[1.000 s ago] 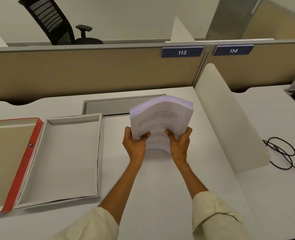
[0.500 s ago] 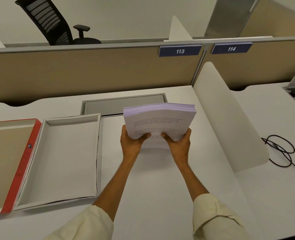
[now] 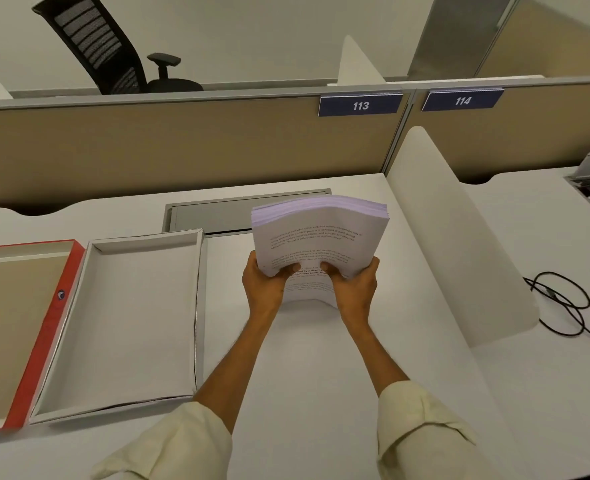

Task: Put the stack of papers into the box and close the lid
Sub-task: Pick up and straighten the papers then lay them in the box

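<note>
A thick stack of printed white papers (image 3: 321, 230) stands tilted up on its near edge on the white desk, bowed in the middle. My left hand (image 3: 264, 285) grips its lower left corner and my right hand (image 3: 355, 289) grips its lower right corner, thumbs on the top sheet. The open white box (image 3: 200, 306) lies flat to the left of the papers, with nothing inside. Its lid (image 3: 49, 327), red-edged with a tan inner face, lies open further left.
A grey cable hatch (image 3: 217, 216) is set into the desk behind the box. A curved white divider (image 3: 459, 244) rises on the right, with black cables (image 3: 570, 306) beyond it. A tan partition (image 3: 182, 150) closes the back of the desk.
The stack has been tipped between steeper and flatter angles while staying on the desk between both hands; its top edges look more even now. Box and lid have not moved.
</note>
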A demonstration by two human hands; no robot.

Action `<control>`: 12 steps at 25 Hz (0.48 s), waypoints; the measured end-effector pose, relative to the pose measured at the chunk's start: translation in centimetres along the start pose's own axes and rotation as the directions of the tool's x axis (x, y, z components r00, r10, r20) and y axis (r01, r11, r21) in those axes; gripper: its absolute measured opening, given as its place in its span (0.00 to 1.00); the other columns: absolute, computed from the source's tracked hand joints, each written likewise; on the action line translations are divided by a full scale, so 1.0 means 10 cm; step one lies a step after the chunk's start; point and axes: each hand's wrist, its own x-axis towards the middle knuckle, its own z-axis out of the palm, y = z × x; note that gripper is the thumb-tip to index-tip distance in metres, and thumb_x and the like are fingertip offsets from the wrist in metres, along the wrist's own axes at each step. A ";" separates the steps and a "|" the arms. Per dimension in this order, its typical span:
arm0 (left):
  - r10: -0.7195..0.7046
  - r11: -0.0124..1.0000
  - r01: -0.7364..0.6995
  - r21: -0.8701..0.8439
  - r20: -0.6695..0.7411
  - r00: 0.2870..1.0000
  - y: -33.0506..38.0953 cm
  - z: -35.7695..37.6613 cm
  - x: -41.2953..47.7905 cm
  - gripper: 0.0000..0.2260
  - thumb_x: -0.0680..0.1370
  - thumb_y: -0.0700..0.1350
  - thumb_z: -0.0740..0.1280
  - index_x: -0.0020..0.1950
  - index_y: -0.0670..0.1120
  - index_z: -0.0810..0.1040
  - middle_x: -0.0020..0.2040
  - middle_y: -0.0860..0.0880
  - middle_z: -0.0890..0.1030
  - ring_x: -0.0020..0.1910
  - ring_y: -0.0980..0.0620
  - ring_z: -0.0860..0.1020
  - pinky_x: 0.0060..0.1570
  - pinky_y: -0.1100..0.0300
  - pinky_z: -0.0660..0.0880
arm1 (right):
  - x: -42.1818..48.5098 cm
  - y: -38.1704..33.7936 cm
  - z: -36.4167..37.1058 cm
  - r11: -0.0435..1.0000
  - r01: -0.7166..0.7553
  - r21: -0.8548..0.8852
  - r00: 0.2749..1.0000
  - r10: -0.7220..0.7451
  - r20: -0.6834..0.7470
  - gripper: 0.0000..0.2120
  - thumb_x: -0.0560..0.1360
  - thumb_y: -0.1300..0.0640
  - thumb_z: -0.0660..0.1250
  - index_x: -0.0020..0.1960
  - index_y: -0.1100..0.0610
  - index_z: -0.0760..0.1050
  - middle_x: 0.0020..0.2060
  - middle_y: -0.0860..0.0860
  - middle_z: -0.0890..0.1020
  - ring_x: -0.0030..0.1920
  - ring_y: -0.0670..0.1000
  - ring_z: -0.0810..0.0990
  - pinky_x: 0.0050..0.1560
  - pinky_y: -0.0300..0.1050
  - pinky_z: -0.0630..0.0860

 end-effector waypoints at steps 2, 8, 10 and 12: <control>0.016 0.998 -0.017 0.061 0.017 1.000 0.09 -0.03 0.04 0.27 0.65 0.47 0.81 0.60 0.52 0.74 0.51 0.54 0.80 0.47 0.54 0.80 0.40 0.70 0.78 | 0.03 -0.10 0.01 0.999 -0.029 -0.038 1.000 0.030 0.009 0.33 0.61 0.53 0.82 0.55 0.49 0.62 0.48 0.43 0.76 0.49 0.45 0.80 0.35 0.28 0.78; -0.037 0.934 0.026 0.357 0.025 0.999 0.41 -0.20 0.27 0.28 0.66 0.52 0.80 0.59 0.46 0.72 0.57 0.46 0.81 0.48 0.49 0.80 0.44 0.58 0.79 | 0.26 -0.46 0.09 0.893 -0.064 -0.445 0.982 0.136 0.130 0.38 0.60 0.46 0.81 0.59 0.59 0.65 0.56 0.56 0.79 0.54 0.57 0.80 0.44 0.42 0.74; -0.093 0.902 0.066 0.426 0.041 0.995 0.43 -0.31 0.32 0.28 0.68 0.53 0.78 0.62 0.44 0.72 0.59 0.44 0.81 0.53 0.44 0.82 0.50 0.52 0.81 | 0.29 -0.52 0.16 0.854 -0.080 -0.515 0.964 0.198 0.178 0.37 0.62 0.46 0.81 0.61 0.61 0.66 0.58 0.57 0.79 0.56 0.58 0.80 0.45 0.45 0.75; -0.131 0.888 0.085 0.453 0.070 0.989 0.42 -0.45 0.33 0.28 0.69 0.53 0.77 0.63 0.42 0.73 0.60 0.43 0.81 0.54 0.43 0.82 0.53 0.49 0.81 | 0.23 -0.53 0.24 0.841 -0.082 -0.534 0.949 0.230 0.216 0.35 0.63 0.46 0.80 0.60 0.61 0.68 0.58 0.57 0.80 0.55 0.57 0.81 0.43 0.44 0.76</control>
